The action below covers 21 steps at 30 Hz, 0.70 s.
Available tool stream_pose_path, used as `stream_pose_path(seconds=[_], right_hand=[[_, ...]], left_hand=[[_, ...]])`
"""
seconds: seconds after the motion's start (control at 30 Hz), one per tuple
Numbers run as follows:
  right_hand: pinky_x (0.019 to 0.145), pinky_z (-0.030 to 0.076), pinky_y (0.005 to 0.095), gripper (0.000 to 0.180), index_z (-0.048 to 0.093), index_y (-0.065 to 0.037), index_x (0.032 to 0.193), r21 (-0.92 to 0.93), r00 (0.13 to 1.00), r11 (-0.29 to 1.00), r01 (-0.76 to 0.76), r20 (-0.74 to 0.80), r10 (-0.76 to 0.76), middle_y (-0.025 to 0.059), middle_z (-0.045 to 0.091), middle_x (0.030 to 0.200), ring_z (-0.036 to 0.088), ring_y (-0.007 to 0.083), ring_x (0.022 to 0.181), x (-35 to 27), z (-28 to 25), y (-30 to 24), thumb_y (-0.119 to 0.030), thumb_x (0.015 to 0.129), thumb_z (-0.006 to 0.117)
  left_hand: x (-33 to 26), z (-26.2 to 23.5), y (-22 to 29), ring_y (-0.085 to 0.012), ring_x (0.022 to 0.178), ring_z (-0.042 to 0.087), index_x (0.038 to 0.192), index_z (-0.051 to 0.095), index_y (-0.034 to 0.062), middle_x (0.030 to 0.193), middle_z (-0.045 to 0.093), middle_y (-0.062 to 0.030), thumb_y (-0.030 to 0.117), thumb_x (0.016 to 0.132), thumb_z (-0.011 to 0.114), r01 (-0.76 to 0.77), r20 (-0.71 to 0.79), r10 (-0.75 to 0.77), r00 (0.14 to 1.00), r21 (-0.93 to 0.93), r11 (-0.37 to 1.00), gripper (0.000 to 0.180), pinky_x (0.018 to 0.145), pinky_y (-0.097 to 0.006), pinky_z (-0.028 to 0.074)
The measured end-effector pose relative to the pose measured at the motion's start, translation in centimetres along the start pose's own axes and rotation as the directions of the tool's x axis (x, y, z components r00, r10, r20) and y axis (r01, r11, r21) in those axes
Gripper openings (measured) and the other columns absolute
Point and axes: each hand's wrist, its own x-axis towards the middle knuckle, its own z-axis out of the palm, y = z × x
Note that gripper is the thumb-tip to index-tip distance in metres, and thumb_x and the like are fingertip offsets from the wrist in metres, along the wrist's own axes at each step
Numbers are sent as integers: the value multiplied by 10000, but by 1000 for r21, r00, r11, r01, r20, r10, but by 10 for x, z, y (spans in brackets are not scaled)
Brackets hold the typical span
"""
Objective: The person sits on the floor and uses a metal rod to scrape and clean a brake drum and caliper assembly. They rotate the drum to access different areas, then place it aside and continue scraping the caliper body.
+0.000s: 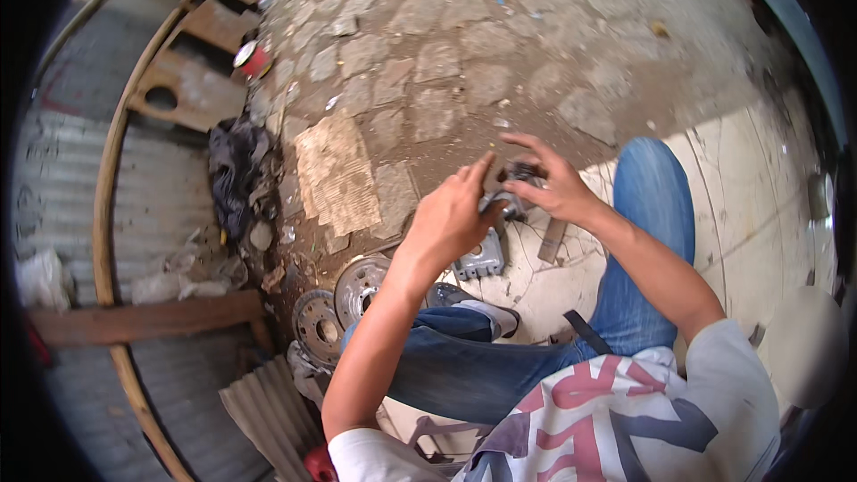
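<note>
1. Both hands meet over a small dark metal part (516,180), held up above the pale floor slab (741,178) in front of the bent knees.
2. The left hand (451,214) grips the part's near end, index finger stretched out; the right hand (552,180) clasps the far end with its fingers curled over it.
3. Just below the hands a grey ribbed metal casting (482,259) lies on the slab, with a flat metal bar (552,239) beside it.
4. Two round metal discs (344,303) (holed like hubs) lie by the left knee.
5. Cardboard (335,174), a black rag (234,170) and wooden planks (192,89) lie along the cobbles.
6. The part is mostly hidden by fingers; its shape is probably a small fitting.
</note>
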Motion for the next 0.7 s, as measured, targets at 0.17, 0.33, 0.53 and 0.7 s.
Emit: stream_pose_path(seconds=[0.17, 0.33, 0.53, 0.7], right_hand=[[939, 484, 375, 698, 408, -133, 1392, -82, 987, 988, 128, -88, -135, 79, 532, 1294, 602, 217, 1054, -10, -17, -8, -186, 795, 765], [950, 483, 372, 867, 334, -127, 1431, 50, 994, 993, 107, -19, -106, 109, 554, 1252, 604, 220, 1061, -25, -28, -8, -246, 724, 822], [931, 486, 398, 868, 303, -149, 1445, 30, 942, 943, 332, -64, -329, 125, 647, 1100, 635, 243, 1024, -34, -31, -6, -281, 748, 803], [847, 510, 350, 635, 479, -79, 1326, -90, 926, 927, 363, -78, -370, 116, 662, 1044, 652, 208, 952, -32, -33, -9, -217, 781, 775]], left_hand=[[15, 3, 30, -236, 802, 584, 1335, 477, 95, 1034, 574, -119, 108, 785, 733, -44, -104, 31, 994, -124, 991, 607, 725, -367, 494], [23, 6, 44, -308, 940, 581, 1224, 540, 95, 1085, 556, -118, 101, 751, 736, -149, -104, 140, 985, -76, 986, 511, 786, -396, 490], [29, 5, 46, -234, 942, 599, 1083, 596, 23, 1040, 602, -101, 4, 707, 760, -231, -161, 200, 967, -211, 950, 410, 829, -332, 480], [31, -3, 43, -190, 996, 580, 1105, 590, 1, 1064, 615, -100, 8, 728, 757, -281, -295, 158, 942, -440, 853, 413, 884, -308, 443]])
